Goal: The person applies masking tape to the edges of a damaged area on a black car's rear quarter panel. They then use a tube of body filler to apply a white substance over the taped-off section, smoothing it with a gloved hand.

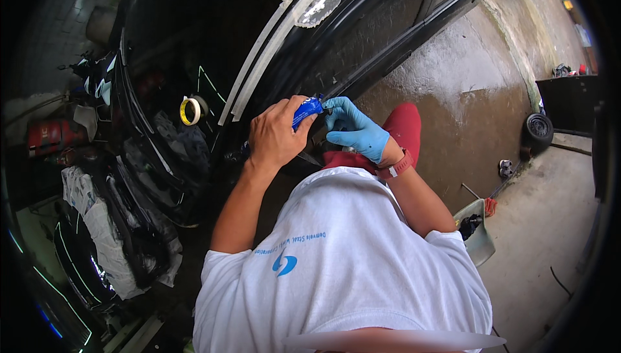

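Note:
My bare left hand (277, 132) is wrapped round a small crumpled blue tube (306, 112), its end pointing right. My right hand (358, 132), in a light blue glove, is closed with its fingertips at that end of the tube. A small dark piece shows there, but what the fingers pinch is too small to make out. Both hands are in front of my body, next to the side of a black car (362, 49). Pale grey bands and a rough grey-white patch (321, 4) mark the car's bodywork.
A roll of masking tape (188, 111) rests on the black car surface to the left. Black car panels (123, 224) with grey-white sheeting stand at lower left, near a red container (55, 138). A wheel (538, 128) and a pale bin (477, 230) are on the right.

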{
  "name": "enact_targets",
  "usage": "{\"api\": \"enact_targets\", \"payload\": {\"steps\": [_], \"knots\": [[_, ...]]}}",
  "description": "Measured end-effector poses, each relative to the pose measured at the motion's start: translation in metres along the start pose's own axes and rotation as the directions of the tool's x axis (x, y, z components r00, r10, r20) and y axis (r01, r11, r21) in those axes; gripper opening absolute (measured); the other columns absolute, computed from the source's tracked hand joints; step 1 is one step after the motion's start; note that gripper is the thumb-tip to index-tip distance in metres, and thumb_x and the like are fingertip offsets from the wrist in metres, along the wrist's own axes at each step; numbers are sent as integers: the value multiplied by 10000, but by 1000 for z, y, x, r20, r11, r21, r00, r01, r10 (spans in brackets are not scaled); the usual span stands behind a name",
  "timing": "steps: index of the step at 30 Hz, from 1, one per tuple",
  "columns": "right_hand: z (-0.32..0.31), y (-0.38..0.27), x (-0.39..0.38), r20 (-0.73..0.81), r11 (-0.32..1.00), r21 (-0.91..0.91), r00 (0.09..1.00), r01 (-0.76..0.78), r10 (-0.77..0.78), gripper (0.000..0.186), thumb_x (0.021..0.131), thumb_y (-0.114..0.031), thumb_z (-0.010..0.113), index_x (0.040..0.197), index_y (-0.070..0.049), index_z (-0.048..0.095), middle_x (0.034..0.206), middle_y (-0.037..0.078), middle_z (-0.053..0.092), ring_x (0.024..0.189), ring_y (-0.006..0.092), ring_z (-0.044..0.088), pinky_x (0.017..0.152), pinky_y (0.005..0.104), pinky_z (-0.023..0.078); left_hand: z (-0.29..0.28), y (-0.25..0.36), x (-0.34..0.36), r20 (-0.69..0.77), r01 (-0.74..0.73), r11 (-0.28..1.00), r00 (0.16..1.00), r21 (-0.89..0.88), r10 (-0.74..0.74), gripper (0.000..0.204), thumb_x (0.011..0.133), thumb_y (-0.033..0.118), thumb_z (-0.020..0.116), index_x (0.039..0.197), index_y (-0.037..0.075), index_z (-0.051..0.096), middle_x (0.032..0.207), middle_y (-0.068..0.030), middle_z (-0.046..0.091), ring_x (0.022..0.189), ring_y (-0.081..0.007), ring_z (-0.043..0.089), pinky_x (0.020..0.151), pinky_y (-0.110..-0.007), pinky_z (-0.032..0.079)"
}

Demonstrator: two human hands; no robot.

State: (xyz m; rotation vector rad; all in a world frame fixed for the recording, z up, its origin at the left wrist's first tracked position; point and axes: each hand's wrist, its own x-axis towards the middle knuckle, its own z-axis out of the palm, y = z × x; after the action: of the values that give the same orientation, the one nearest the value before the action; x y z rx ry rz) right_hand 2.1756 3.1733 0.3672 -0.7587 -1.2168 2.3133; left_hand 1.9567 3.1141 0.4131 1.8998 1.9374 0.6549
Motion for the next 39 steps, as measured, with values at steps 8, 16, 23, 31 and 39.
{"api": "enact_targets", "payload": {"steps": [8, 16, 23, 31, 39], "knots": [[-10, -18, -11, -42, 986, 153, 998, 59, -53, 535, 977, -63, 707, 1481, -120, 538, 1122, -8, 614, 1002, 101, 595, 884, 268, 501, 24, -37, -11, -112, 174, 881, 963, -439, -246, 331, 1023, 350, 719, 1158, 52, 670, 938, -105, 744, 784, -251, 736, 722, -394, 574], [-39, -97, 14, -85, 976, -70, 974, 207, -212, 584, 986, -49, 681, 1540, -59, 496, 1152, -6, 616, 1026, 104, 590, 935, 276, 481, 47, -78, -28, 223, 144, -184, 806, -972, -548, 429, 1054, 477, 669, 1239, 95, 604, 918, -44, 652, 725, -119, 641, 665, -281, 553], [-54, -190, 101, 121, 719, -615, 939, 324, -321, 497, 961, 9, 690, 1439, -97, 601, 1081, -26, 580, 973, 68, 565, 900, 243, 489, 41, -107, 8, 132, -49, -317, 840, -947, -526, 440, 1083, 522, 594, 1194, 96, 584, 990, -17, 617, 788, -119, 611, 729, -292, 561], [-63, -225, 210, 441, -111, -897, 843, 429, -307, 470, 905, -22, 718, 1351, -152, 642, 1110, 125, 636, 1045, 301, 648, 939, 392, 555, 41, -146, 32, 146, -64, -366, 843, -928, -518, 363, 1103, 495, 565, 1211, 149, 592, 947, -27, 609, 764, -126, 604, 698, -297, 565], [-63, -220, 247, 400, -294, -894, 896, 337, -190, 478, 895, -30, 738, 1347, -161, 658, 1068, 160, 667, 987, 370, 673, 890, 445, 581, 48, -156, 26, 87, -96, -392, 901, -915, -424, 395, 1099, 499, 566, 1204, 119, 596, 938, -43, 634, 757, -142, 610, 720, -312, 546]]}}
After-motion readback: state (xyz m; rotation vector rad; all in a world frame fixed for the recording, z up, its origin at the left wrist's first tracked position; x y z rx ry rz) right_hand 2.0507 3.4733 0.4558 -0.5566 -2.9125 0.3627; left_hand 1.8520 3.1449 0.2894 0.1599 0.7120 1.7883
